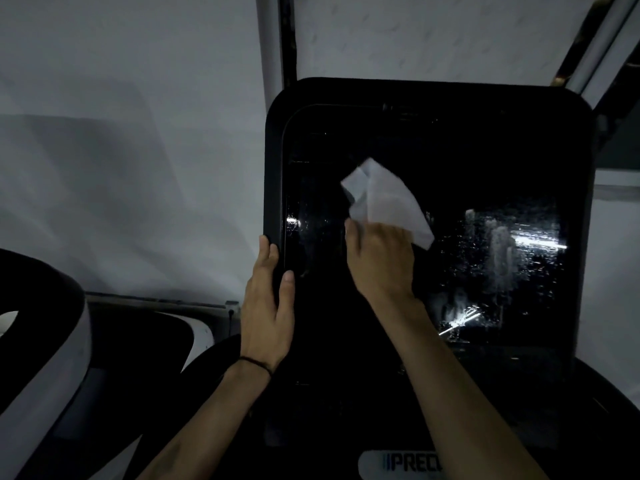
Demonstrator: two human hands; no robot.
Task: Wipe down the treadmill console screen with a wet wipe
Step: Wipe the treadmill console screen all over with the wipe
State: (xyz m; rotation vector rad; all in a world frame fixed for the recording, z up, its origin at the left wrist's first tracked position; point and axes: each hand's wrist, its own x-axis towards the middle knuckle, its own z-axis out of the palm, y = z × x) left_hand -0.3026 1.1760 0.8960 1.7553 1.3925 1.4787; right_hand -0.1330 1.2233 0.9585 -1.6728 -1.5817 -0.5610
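The treadmill console screen is a large dark glass panel in a black rounded frame, filling the middle and right of the head view. My right hand presses a white wet wipe against the glass left of centre; the wipe sticks up above my fingers. My left hand grips the screen's left frame edge, thumb on the front and fingers wrapped behind. Wet streaks and droplets shine on the right part of the glass.
A pale wall stands behind the console. A neighbouring machine's black and white housing curves at the lower left. A logo plate sits below the screen. Dark window frames run up behind the console.
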